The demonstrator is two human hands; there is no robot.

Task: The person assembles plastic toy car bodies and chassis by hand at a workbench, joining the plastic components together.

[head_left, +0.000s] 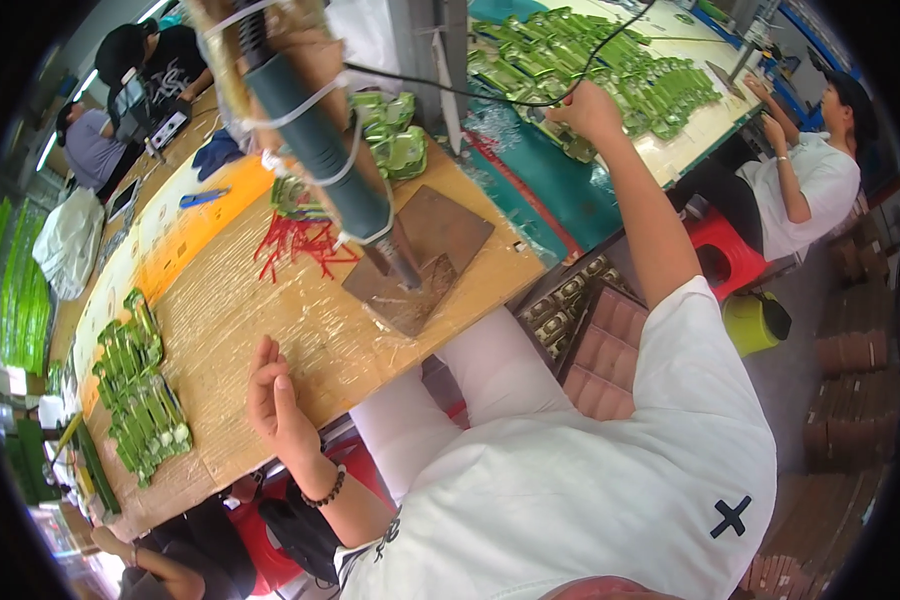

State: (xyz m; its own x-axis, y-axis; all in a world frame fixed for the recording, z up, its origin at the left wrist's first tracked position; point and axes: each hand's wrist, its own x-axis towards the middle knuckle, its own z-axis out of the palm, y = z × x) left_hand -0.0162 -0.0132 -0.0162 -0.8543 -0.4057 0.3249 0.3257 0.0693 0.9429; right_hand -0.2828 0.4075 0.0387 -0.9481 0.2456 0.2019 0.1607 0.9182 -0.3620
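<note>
My right hand [587, 112] reaches out to the far right, its fingers curled at the near edge of a spread of shiny green packaged pieces [660, 95]. What its fingertips grip, if anything, is hidden. My left hand [282, 405] hovers at the near edge of the wooden table [240, 365], fingers stretched and holding nothing. Left of it lies a group of similar green pieces [135, 400]. Between my hands a dark teal cylindrical tool [310, 125], bound with white cable ties, points its metal tip at a brown plate [450, 235].
Thin red strips [295, 245] and more green pieces [395, 140] lie around the tool. A blue cutter [205, 198] rests farther left. A black cable [490, 98] crosses ahead of my right hand. Co-workers sit at right [800, 180] and far left [100, 145].
</note>
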